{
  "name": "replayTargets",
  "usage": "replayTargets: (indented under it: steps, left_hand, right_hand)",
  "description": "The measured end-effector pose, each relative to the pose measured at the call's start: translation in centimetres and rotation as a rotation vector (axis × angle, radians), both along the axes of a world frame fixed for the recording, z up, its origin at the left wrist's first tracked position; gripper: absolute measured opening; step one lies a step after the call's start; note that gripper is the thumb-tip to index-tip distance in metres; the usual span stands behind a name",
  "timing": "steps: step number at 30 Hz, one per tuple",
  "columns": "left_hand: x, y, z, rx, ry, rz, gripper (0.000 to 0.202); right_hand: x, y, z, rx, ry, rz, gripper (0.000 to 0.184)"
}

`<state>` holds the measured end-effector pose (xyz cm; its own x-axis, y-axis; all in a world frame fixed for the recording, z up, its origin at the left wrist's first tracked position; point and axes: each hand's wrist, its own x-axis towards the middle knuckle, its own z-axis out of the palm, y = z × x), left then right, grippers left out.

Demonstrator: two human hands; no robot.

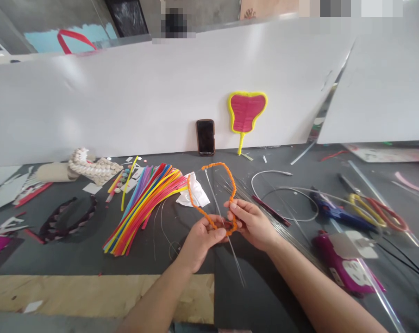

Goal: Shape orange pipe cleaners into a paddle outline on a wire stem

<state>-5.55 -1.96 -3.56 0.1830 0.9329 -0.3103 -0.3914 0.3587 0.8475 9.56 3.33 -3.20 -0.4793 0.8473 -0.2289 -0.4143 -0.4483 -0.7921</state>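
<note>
Between my two hands is an orange twisted wire frame, bent into an open, rounded outline. My left hand pinches its lower left part, thumb on top. On the lower right side, the fingers of my right hand close round the same orange frame. A few thin bare wires run down from the frame's top, across its middle and past my left fingers. Left of the frame lies a fanned bundle of coloured pipe cleaners, beside a crumpled white paper. My fingers hide the frame's lower edge in part.
A yellow-edged red fan and a phone lean against the white board. To the right lie coiled wire, a blue glue gun, scissors and a purple power strip. A dark braided band lies left.
</note>
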Motion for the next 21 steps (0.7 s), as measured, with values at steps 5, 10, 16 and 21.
replayTargets:
  steps: [5,10,16,21]
  left_hand:
    - [-1.7,0.6,1.0,0.138,-0.180,0.085,0.033]
    - [-2.9,0.8,1.5,0.207,-0.149,0.152,0.028]
    - [-2.4,1.5,-0.1,0.096,-0.129,0.106,0.028]
    - [-2.5,1.5,-0.5,0.054,-0.104,0.091,0.023]
  right_hand:
    - [0.0,-0.4,0.1,-0.008,0.027,0.098,0.024]
    - [-0.2,-0.9,0.2,-0.057,0.121,0.178,0.021]
    - [-1.0,-1.9,-0.1,-0.077,0.051,0.413,0.028]
    - [-1.4,-2.3,-0.6,0.017,-0.116,0.451,0.034]
